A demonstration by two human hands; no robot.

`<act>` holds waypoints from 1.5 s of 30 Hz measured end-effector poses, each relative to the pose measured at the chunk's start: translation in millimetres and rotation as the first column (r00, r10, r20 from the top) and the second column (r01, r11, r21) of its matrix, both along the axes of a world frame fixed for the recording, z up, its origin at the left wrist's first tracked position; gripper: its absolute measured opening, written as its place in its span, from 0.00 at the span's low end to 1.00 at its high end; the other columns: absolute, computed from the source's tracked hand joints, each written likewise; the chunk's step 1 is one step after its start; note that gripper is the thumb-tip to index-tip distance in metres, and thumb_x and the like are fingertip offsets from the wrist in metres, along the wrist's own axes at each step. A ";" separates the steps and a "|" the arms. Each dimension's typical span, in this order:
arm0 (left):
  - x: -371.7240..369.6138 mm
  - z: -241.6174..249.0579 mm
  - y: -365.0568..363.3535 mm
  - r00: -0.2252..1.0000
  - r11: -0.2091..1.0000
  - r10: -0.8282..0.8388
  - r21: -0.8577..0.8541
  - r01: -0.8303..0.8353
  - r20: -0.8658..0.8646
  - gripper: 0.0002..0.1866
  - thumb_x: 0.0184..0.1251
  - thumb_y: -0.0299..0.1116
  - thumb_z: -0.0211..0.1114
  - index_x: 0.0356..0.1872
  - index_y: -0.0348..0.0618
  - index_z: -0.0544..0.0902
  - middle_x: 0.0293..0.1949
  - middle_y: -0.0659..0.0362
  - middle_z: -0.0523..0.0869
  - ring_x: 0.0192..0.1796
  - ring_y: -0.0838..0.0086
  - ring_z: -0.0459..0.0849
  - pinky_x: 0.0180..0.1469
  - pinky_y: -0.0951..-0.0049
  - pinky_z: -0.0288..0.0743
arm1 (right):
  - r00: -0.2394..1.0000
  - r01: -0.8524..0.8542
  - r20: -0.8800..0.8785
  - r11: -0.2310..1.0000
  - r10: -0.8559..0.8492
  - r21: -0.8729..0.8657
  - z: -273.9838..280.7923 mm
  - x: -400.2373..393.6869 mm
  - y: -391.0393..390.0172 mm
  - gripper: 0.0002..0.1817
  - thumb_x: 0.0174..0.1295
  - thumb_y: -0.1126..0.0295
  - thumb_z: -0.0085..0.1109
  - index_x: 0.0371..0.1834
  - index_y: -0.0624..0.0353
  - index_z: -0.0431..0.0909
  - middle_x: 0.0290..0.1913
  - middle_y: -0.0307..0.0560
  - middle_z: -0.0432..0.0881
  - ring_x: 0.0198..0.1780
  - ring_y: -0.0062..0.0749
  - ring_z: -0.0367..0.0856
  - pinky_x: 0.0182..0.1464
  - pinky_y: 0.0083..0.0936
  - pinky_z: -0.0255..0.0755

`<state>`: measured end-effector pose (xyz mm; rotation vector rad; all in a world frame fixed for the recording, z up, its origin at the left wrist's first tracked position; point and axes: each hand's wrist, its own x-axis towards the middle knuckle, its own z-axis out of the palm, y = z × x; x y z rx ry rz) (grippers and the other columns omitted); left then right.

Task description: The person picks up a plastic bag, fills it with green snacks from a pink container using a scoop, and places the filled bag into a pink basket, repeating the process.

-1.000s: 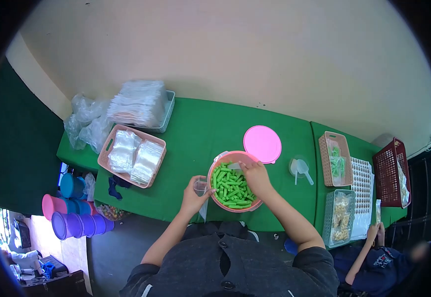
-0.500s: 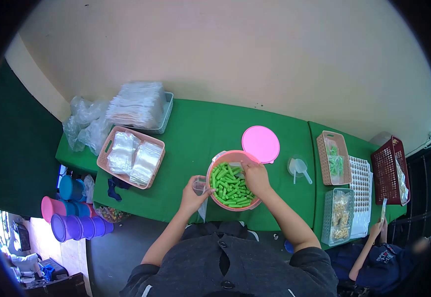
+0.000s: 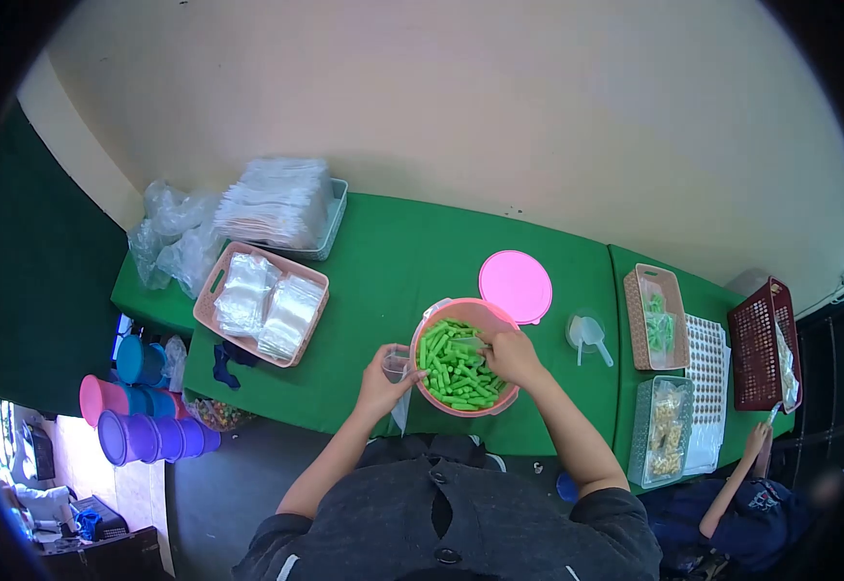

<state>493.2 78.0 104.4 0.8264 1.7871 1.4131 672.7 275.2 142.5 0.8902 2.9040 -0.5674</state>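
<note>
A pink round tub (image 3: pixel 512 402) full of short green sticks (image 3: pixel 460 373) stands at the table's front edge. My right hand (image 3: pixel 514 358) reaches over its right rim, fingers closed on a pale scoop (image 3: pixel 470 345) that is partly sunk among the sticks. At the tub's left side, my left hand (image 3: pixel 379 385) grips a clear plastic bag (image 3: pixel 400 412), which hangs below the fingers. A clear cup-like piece (image 3: pixel 396 364) sits at the bag's mouth in the same hand. Behind the tub lies a pink lid (image 3: pixel 516 287).
Left on the green table (image 3: pixel 393 252) are a basket of clear bags (image 3: pixel 281 315) and a bag stack (image 3: pixel 276 203). Rightward are a small bowl with a white spoon (image 3: pixel 591 337), packet baskets (image 3: pixel 656 320), a sticker sheet (image 3: pixel 706 368) and a maroon basket (image 3: pixel 756 349). A co-worker's hand (image 3: pixel 759 443) is at far right.
My right hand has moved down and slightly right, with the scoop now among the sticks. My left hand stays beside the tub. The co-worker's hands have shifted toward the maroon basket.
</note>
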 end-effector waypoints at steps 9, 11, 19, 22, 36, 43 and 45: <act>-1.2 9.7 -2.6 1.000 0.999 -0.021 -0.042 0.022 0.023 0.28 0.51 0.36 0.80 0.51 0.41 0.75 0.39 0.55 0.87 0.42 0.72 0.86 0.48 0.68 0.79 | 0.979 0.166 -0.073 0.954 -0.190 -0.251 -13.5 -2.8 -11.1 0.18 0.64 0.59 0.59 0.53 0.55 0.83 0.32 0.60 0.84 0.36 0.52 0.84 0.41 0.43 0.75; -3.8 7.7 -4.1 0.998 0.998 -0.047 -0.040 0.048 0.029 0.28 0.51 0.36 0.80 0.51 0.41 0.75 0.39 0.55 0.87 0.43 0.72 0.86 0.48 0.68 0.79 | 0.972 0.185 -0.100 0.956 -0.212 -0.230 -3.8 2.1 -14.5 0.18 0.64 0.59 0.59 0.52 0.55 0.83 0.33 0.60 0.84 0.37 0.52 0.84 0.41 0.42 0.75; -10.4 25.3 -7.6 0.989 0.998 -0.044 -0.050 0.037 -0.142 0.30 0.50 0.37 0.79 0.53 0.41 0.75 0.46 0.54 0.83 0.44 0.70 0.84 0.49 0.66 0.78 | 0.934 0.247 -0.133 0.866 -0.333 -0.436 26.2 15.7 -6.6 0.18 0.63 0.57 0.59 0.50 0.56 0.85 0.30 0.58 0.84 0.33 0.50 0.84 0.39 0.39 0.75; -14.2 39.6 -6.7 0.967 1.000 0.016 -0.006 -0.018 -0.254 0.31 0.50 0.37 0.79 0.54 0.40 0.74 0.52 0.54 0.79 0.47 0.70 0.82 0.50 0.66 0.77 | 0.879 0.184 -0.290 0.830 -0.379 -0.527 22.3 22.3 0.7 0.18 0.64 0.59 0.60 0.49 0.61 0.84 0.26 0.53 0.83 0.28 0.36 0.82 0.36 0.32 0.74; 3.9 78.7 32.0 0.795 0.963 -0.192 0.046 0.266 -0.575 0.30 0.48 0.30 0.75 0.54 0.42 0.74 0.50 0.52 0.76 0.54 0.54 0.78 0.57 0.59 0.73 | 0.824 0.097 -0.337 0.699 -0.456 -0.708 54.5 50.2 -8.2 0.18 0.66 0.62 0.61 0.53 0.63 0.82 0.26 0.37 0.80 0.29 0.17 0.74 0.32 0.21 0.70; 10.7 76.5 38.2 0.651 0.953 -0.211 -0.007 0.302 -0.729 0.37 0.39 0.26 0.76 0.57 0.44 0.73 0.52 0.53 0.76 0.57 0.55 0.75 0.59 0.58 0.70 | 0.894 0.097 -0.292 0.782 -0.341 -0.615 87.2 47.9 -16.2 0.17 0.65 0.66 0.62 0.53 0.64 0.82 0.30 0.41 0.83 0.32 0.20 0.77 0.36 0.21 0.72; 14.9 77.4 41.1 0.630 0.950 -0.219 -0.015 0.313 -0.745 0.38 0.38 0.25 0.76 0.58 0.45 0.73 0.53 0.53 0.75 0.57 0.56 0.75 0.60 0.58 0.69 | 0.940 0.149 -0.208 0.875 -0.270 -0.461 101.1 44.3 -21.2 0.18 0.63 0.67 0.64 0.54 0.61 0.82 0.31 0.44 0.84 0.33 0.23 0.78 0.36 0.23 0.74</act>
